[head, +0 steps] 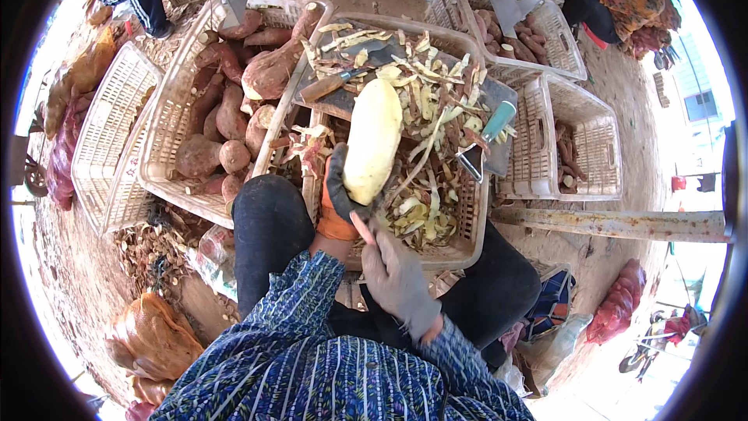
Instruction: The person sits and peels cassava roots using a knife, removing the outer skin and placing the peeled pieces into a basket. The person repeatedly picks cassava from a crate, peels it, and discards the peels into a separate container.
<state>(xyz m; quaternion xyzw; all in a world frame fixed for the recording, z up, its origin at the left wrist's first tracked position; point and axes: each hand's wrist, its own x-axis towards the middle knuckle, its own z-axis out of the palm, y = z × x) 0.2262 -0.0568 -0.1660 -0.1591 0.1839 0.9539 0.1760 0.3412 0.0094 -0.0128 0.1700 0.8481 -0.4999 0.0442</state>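
Note:
My left hand, in an orange glove with black fingers, grips a large peeled sweet potato around its lower end. Its pale yellow flesh is bare, and it stands tilted away from me. My right hand, in a grey glove with one bare fingertip showing, is just below the root's lower end, close to the left glove; whether it holds anything is unclear. Beyond lies a board strewn with peelings. On it rest a wooden-handled knife and a green-handled peeler.
Under the board, a plastic crate between my knees holds more peelings. Unpeeled sweet potatoes fill a crate at left. Further crates stand at right, near a rusty metal bar. Two other people sit at the far corners.

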